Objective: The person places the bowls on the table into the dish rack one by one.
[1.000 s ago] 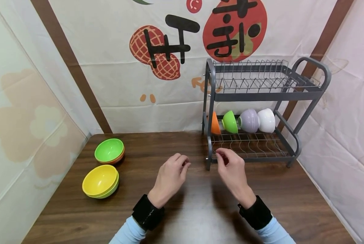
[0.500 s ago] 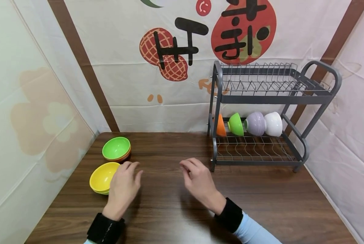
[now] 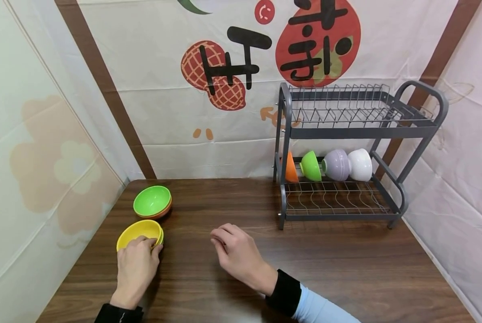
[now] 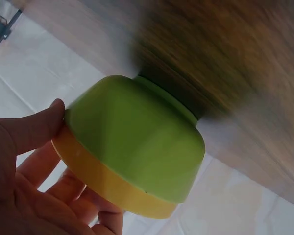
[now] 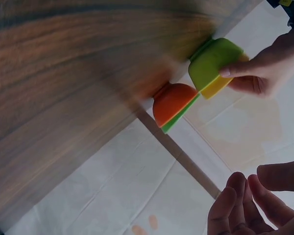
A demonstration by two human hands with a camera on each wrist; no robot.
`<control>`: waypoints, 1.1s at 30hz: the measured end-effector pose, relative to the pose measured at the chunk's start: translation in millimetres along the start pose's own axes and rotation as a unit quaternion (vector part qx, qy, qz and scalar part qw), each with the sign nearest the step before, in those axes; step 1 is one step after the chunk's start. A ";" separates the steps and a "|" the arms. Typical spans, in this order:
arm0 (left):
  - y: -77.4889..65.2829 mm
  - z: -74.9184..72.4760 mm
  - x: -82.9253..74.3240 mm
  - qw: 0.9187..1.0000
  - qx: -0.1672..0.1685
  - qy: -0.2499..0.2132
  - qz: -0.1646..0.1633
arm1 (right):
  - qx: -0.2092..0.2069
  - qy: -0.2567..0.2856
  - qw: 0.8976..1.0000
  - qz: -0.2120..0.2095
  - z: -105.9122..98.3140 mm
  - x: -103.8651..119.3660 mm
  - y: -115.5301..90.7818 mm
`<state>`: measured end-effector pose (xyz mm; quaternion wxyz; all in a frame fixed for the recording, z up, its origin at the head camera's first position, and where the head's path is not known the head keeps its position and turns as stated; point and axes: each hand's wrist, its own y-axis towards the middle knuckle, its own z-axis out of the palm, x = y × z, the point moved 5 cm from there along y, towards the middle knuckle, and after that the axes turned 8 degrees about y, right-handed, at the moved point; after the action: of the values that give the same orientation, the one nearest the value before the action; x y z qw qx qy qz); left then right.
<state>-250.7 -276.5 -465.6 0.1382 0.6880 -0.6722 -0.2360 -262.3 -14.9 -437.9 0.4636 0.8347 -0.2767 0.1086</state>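
Observation:
At the table's left side, a yellow bowl (image 3: 137, 229) sits nested in a light green bowl (image 4: 142, 137). My left hand (image 3: 136, 269) grips this stack at its near right rim. The thumb presses the green bowl's outside while the other fingers reach over the yellow rim, as the left wrist view shows. The stack's base lies close to the table. Over the middle of the table, my right hand (image 3: 241, 258) holds nothing, its fingers loosely bent. Just behind the gripped stack, a bright green bowl (image 3: 152, 200) rests in an orange bowl (image 5: 174, 103).
A grey two-tier dish rack (image 3: 358, 133) stands at the back right. Its lower tier holds an orange bowl (image 3: 291, 168), a green bowl (image 3: 310, 166), a lilac bowl (image 3: 336, 165) and a white bowl (image 3: 360, 164) on their sides. Fabric walls enclose the table (image 3: 224, 202).
My left hand has moved left from mid-table to the yellow and green stack and taken hold of its rim. My right hand has moved left, away from the rack.

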 end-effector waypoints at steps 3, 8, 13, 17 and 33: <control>1.2 -4.6 -0.9 0.999 -0.029 -0.010 0.007 | 0.006 -0.001 1.000 0.002 3.0 0.2 -2.2; 3.4 -11.7 -2.2 0.996 -0.077 -0.028 0.022 | 0.006 -0.006 1.000 0.002 5.4 0.2 -4.3; 2.8 -15.3 -1.0 0.994 -0.110 -0.015 0.016 | 0.014 0.001 1.000 0.006 5.6 1.5 -5.8; 1.7 -17.9 0.1 0.992 -0.124 -0.007 -0.003 | 0.014 0.001 1.000 0.004 5.1 2.7 -6.5; 7.5 -43.6 -43.4 0.976 -0.202 -0.042 0.063 | -0.013 -0.011 1.000 -0.002 -9.2 2.3 -0.2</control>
<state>-234.2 -239.5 -418.7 0.2610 0.5912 -0.6580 -0.3866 -259.7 -8.0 -432.0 0.4712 0.8306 -0.2813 0.0947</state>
